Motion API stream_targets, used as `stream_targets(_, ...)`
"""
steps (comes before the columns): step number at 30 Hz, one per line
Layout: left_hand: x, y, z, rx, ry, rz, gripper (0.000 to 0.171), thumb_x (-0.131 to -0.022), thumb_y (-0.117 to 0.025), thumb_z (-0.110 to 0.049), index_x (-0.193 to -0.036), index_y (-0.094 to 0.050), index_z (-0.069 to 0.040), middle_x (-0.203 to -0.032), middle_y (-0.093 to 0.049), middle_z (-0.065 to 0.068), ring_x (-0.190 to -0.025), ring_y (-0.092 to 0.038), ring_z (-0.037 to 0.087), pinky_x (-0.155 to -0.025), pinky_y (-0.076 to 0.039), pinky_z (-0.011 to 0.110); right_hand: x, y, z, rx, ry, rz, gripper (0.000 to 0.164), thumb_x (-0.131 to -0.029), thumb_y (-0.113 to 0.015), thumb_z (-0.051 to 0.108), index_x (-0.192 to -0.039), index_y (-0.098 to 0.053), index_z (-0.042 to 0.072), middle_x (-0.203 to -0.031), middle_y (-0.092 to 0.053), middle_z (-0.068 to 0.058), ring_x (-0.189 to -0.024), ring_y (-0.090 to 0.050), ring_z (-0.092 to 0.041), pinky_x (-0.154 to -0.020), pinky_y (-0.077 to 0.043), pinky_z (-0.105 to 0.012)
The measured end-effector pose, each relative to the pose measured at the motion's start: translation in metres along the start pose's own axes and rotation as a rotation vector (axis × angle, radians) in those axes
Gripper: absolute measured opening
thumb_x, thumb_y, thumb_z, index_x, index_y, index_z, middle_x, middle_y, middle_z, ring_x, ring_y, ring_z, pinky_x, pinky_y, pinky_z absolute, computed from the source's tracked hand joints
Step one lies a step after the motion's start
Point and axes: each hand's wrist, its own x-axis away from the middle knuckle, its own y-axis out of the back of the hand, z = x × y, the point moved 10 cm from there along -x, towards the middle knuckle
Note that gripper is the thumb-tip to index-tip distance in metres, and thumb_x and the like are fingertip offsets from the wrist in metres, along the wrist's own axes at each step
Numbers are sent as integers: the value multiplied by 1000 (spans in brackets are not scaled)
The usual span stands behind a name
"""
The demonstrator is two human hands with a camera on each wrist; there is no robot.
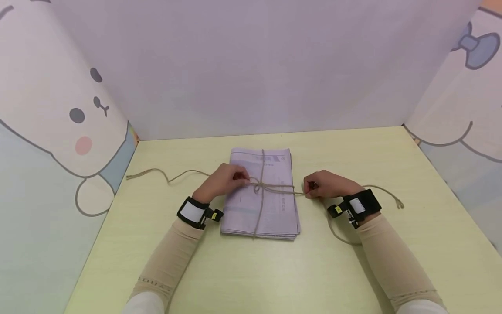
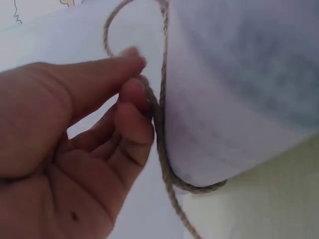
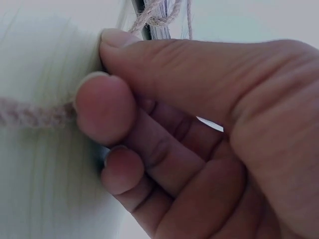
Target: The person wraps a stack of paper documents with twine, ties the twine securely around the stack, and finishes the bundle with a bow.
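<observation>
Your left hand (image 1: 224,180) and right hand (image 1: 330,184) each pinch, in a narrow grip, twine (image 1: 262,163) that looks soft and best held either side of its knot (image 1: 260,186), crossing folded newspapers (image 1: 241,213), probably light and easily creased, mid-surface (image 1: 282,274).

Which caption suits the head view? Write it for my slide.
Left hand and right hand pinch string crossing a stack of papers on a table.
</observation>
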Motion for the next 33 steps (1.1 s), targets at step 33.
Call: stream_targets(33,47,24,68,-176,197,391,15,-92,-56,-24,-94,-70,-17,-97,-64,-1,-84,-54,14,-76,-43,33,2,9,-3,116,57,-70,15,-89,-64,18,-77,-57,20,-74,-52,11,-68,-48,-8,-65,-40,-25)
